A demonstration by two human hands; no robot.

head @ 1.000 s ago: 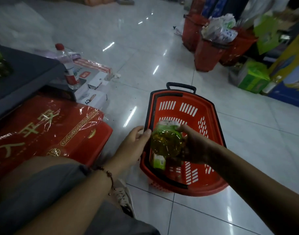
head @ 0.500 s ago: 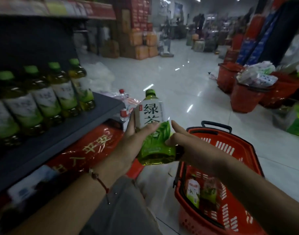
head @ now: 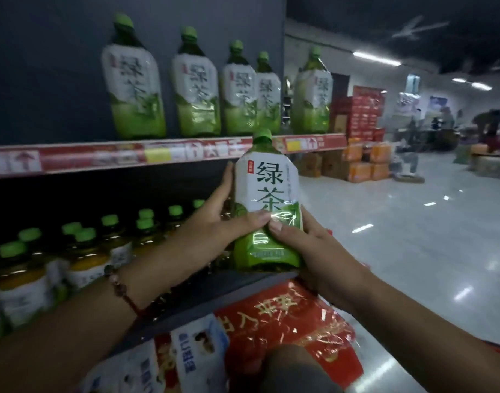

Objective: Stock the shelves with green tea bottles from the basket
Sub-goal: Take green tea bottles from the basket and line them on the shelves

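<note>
Item in hand: one green tea bottle (head: 267,202), upright, label facing us, green cap up. We hold it with both hands in front of the lower shelf (head: 231,290), just above its right-hand front edge.

Left hand (head: 214,222): fingers curled round the bottle's far side, thumb pressed across the label. Right hand (head: 308,251): cupped round the base and lower right side, thumb on the label, its tip nearly meeting the left thumb.

Step, as we judge it: set the bottle down at the open right end of the lower shelf. To do it well we would keep it vertical, label outward, lower the base flat onto the board, then slide it in beside the nearest standing bottle.

Obstructions: the lower-shelf bottles (head: 107,251) stand packed close to the left, so a tilted entry could knock them. The red price rail (head: 129,157) of the upper shelf overhangs; the cap must pass beneath it.

Also present: a row of large green tea bottles (head: 195,89) on the upper shelf; red gift boxes (head: 288,321) below the lower shelf; stacked cartons (head: 365,163) across the aisle. The basket is barely in view.
</note>
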